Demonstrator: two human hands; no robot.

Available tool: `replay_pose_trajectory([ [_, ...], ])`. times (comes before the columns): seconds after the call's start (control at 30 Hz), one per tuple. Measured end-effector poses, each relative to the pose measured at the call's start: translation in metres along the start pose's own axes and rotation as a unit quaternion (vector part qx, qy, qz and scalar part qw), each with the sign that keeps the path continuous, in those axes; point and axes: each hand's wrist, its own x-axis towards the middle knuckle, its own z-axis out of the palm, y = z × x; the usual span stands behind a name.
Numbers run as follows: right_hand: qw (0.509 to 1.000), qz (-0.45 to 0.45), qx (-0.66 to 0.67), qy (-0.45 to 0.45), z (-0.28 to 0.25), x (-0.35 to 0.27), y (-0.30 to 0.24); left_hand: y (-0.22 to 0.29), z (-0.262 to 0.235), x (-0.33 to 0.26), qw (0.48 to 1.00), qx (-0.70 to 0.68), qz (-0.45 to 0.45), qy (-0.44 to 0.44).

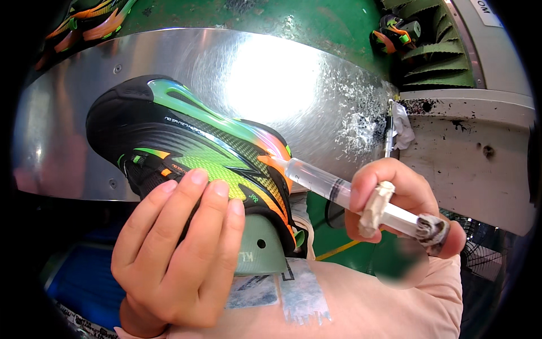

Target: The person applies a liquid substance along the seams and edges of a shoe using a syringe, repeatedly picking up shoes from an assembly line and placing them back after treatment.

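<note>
A black, green and orange sports shoe (192,135) lies on its side, its sole edge facing away from me and its toe to the left. A green shoe last (262,243) fills it and sticks out at the ankle opening. My left hand (180,254) grips the shoe, four fingertips against the upper and the thumb hidden. My right hand (395,198) holds a clear plastic syringe (319,182), with tape or cloth wrapped round its flange and plunger end. The thumb is at the plunger end. The syringe's tip meets the shoe near the heel, by the sole edge.
A shiny metal plate (186,53) spans the far side, beyond it a green surface (322,22). More shoes (99,20) stand far left; another shoe (395,34) is far right beside green strip flaps (446,51). A crumpled white tissue (402,127) lies beside a thin pen-like tool (389,133).
</note>
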Motion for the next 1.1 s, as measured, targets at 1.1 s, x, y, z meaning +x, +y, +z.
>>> replay_pose_trajectory([
  [1.1, 0.939, -0.104, 0.323, 0.055, 0.013, -0.005, 0.071, -0.037, -0.009, 0.031, 0.994, 0.044, 0.084, -0.05],
])
